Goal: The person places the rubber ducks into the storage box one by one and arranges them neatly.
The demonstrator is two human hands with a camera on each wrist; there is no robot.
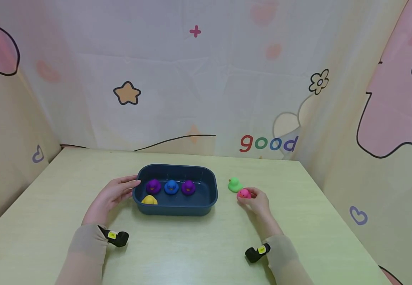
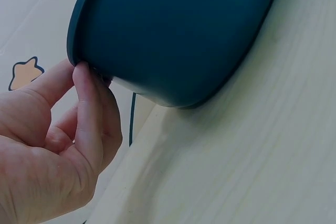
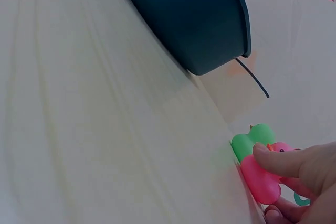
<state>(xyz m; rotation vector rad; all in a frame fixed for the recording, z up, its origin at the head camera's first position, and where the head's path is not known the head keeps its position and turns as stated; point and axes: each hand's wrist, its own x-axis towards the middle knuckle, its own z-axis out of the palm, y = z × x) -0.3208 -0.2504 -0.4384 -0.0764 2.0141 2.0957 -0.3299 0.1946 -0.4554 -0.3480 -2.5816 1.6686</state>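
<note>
A dark blue rectangular tub (image 1: 175,211) stands on the table with two purple rubber ducks (image 1: 153,186), a blue rubber duck (image 1: 171,187) and a yellow rubber duck (image 1: 149,200) inside. At its left end, my left hand (image 1: 118,192) pinches the rim, fingertips up under the lip in the left wrist view. To the right of the tub, my right hand (image 1: 257,202) grips a pink rubber duck (image 3: 261,179) between thumb and fingers, low over the tabletop. Just behind the pink duck sits a green rubber duck (image 1: 235,185), partly covered by it in the right wrist view.
The pale wooden table (image 1: 177,249) extends around the tub on all sides. A printed curtain (image 1: 191,99) hangs along the table's back edge and both sides. Each wrist wears a small black camera (image 1: 118,238).
</note>
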